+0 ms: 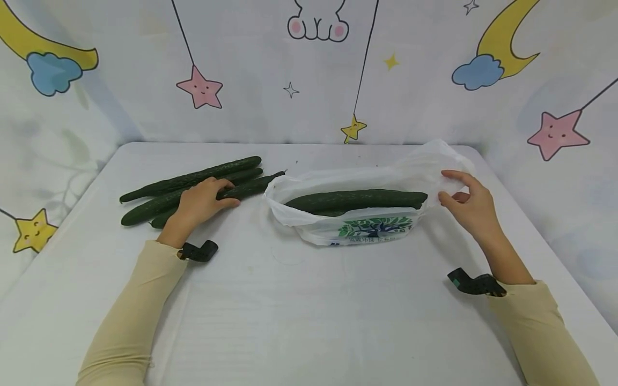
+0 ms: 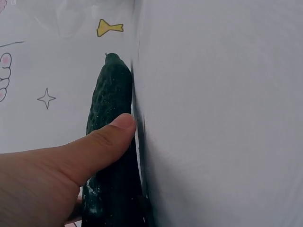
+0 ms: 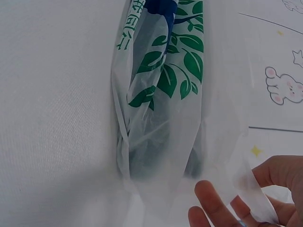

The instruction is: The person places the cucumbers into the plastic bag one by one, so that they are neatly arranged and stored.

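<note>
Three long dark green cucumbers (image 1: pixel 190 179) lie side by side at the table's left. My left hand (image 1: pixel 200 201) grips the nearest cucumber (image 1: pixel 253 186), its thumb (image 2: pixel 106 144) across the side in the left wrist view. A white plastic bag (image 1: pixel 316 231) with a green tree print lies on its side, mouth toward the left. One cucumber (image 1: pixel 357 200) shows inside it, with a dark green edge below. At the bag's right end, my right hand (image 1: pixel 470 206) holds the thin film between curled fingers; in the right wrist view the bag (image 3: pixel 163 123) stretches beyond them.
A white cloth covers the table (image 1: pixel 309 311). Behind it stands a backdrop (image 1: pixel 251 64) printed with moons, clouds and stars. Small dark specks dot the cloth behind the bag. Each wrist carries a black camera mount (image 1: pixel 199 251).
</note>
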The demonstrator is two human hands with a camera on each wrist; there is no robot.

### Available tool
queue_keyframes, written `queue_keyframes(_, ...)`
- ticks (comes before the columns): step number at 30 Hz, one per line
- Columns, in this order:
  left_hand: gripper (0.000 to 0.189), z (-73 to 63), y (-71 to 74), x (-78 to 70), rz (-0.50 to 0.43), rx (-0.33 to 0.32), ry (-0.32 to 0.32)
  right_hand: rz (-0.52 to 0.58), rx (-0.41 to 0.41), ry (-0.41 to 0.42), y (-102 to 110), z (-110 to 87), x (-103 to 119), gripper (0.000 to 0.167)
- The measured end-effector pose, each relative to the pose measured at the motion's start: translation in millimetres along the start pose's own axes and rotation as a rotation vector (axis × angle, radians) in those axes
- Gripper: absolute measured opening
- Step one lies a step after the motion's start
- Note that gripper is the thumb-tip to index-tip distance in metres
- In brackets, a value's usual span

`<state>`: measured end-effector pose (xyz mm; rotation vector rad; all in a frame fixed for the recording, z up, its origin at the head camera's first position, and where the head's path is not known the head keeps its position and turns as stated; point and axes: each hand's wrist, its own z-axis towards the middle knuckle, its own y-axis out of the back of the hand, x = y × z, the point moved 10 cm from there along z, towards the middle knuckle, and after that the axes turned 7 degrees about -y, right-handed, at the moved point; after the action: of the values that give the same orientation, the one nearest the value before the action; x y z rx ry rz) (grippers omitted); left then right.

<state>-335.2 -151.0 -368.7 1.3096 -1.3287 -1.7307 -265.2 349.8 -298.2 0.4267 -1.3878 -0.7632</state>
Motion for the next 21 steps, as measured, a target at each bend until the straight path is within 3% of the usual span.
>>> queue_keyframes(7,0.058,0.6,3.6,-1.7,-0.037,-0.058,-0.044,0.001,-0.002,0.007,0,-0.1,-1,0.047)
queue_keyframes(14,0.053,1.4,13.5,-12.9,-0.067,-0.155,-0.091,-0.006,-0.002,-0.009,0,0.3,-2,0.047)
queue_keyframes(21,0.050,3.7,21.8,-25.9,-0.045,-0.203,-0.128,-0.012,-0.002,-0.008,-2,0.9,-3,0.047)
